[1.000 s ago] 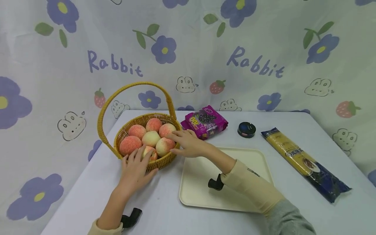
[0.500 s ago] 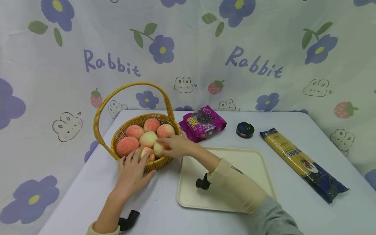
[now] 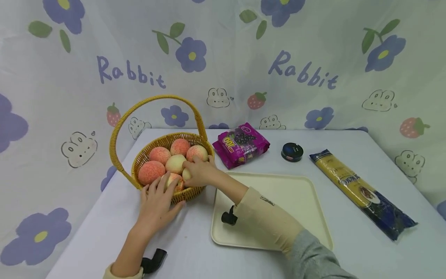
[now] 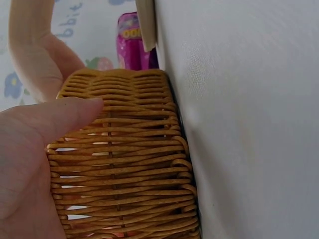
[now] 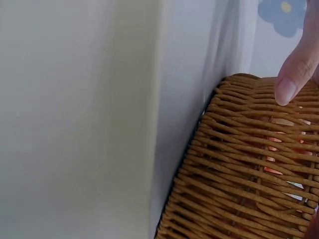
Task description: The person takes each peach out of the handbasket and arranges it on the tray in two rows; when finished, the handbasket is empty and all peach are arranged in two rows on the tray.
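Observation:
A yellow-brown wicker basket (image 3: pixel 191 195) with a tall arched handle stands on the left, holding several pink and cream peaches (image 3: pixel 152 172). My left hand (image 3: pixel 156 205) grips its near rim, fingers over the edge. In the left wrist view the thumb (image 4: pixel 75 117) lies outside the woven wall (image 4: pixel 124 164). My right hand (image 3: pixel 200 172) reaches into the basket's right side, fingers curled round a cream peach (image 3: pixel 186 175) that it mostly hides. In the right wrist view the right thumb (image 5: pixel 291 82) shows near the rim, and the held peach cannot be made out.
A cream tray (image 3: pixel 271 232) lies under the right forearm. Behind it are a purple grape-print packet (image 3: pixel 242 145) and a round black tin (image 3: pixel 292 152). A long gold-and-blue pasta packet (image 3: pixel 362 193) lies at the right. A patterned cloth hangs behind the white table.
My right hand has moved left and down into the basket, closing over the front-right peach and covering most of it. The left hand keeps its place on the near rim.

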Demonstrator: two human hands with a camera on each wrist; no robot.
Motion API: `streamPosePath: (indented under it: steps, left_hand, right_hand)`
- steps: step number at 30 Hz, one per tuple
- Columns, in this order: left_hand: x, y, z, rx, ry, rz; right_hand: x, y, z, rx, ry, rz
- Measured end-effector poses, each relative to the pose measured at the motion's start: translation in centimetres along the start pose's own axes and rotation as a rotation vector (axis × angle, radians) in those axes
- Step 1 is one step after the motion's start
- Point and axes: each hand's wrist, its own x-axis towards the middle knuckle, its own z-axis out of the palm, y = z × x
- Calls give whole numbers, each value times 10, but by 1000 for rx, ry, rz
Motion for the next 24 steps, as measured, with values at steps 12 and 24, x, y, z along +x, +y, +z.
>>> streamPosePath:
  steps: [12,24]
  left_hand:
    - [1,-1,0,13,11,8]
    - [1,-1,2,25,24,19]
  right_hand:
    - [4,-7,3,13,48,49]
    - [1,-7,7,21,143,52]
